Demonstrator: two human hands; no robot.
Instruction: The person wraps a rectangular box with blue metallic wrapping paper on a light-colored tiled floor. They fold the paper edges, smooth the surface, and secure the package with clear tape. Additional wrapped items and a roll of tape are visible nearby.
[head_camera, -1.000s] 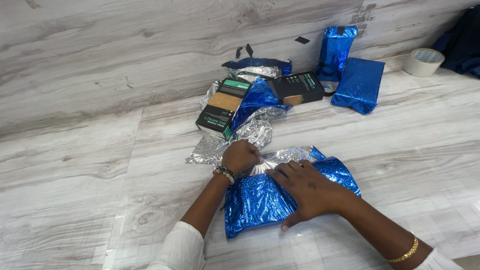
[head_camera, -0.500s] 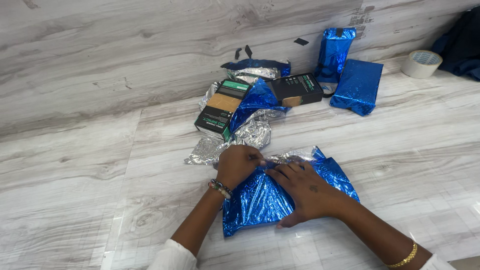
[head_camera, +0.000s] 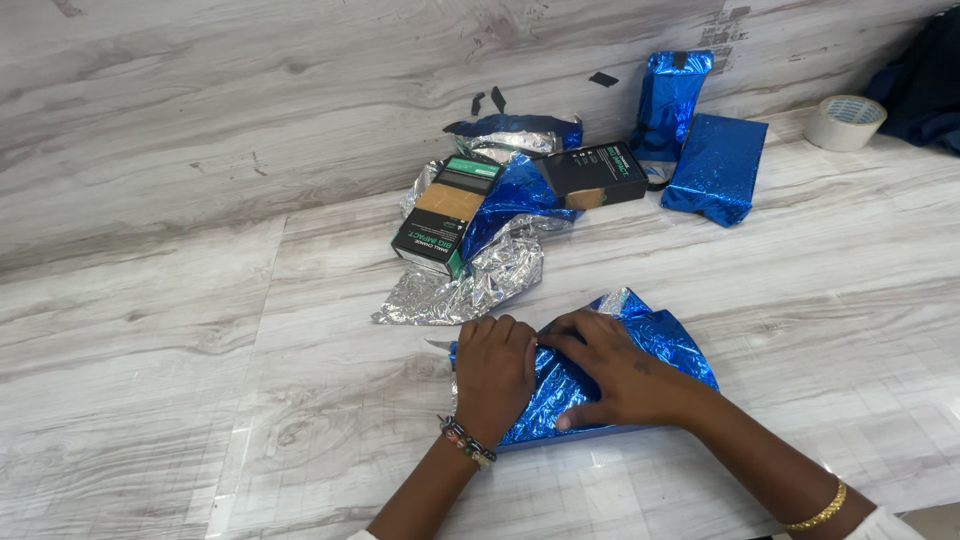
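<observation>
The flat shiny blue foil-wrapped parcel (head_camera: 640, 345) is partly covered by both hands. At far right, the dark navy cloth (head_camera: 925, 85) runs off the edge.

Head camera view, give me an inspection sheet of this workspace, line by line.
Surface: pale wood-grain floor meeting a matching wall.
Job's things: blue foil-wrapped parcel lying flat, a silver flap showing at its far end.
Clutter: crumpled silver foil; two dark boxes on blue foil; two wrapped blue parcels; tape roll; black tape bits on the wall.
Grippers: left hand and right hand both pressed flat on the parcel, fingers meeting at a fold.
Cables: nothing seen.
Surroundings: dark cloth at the far right.
</observation>
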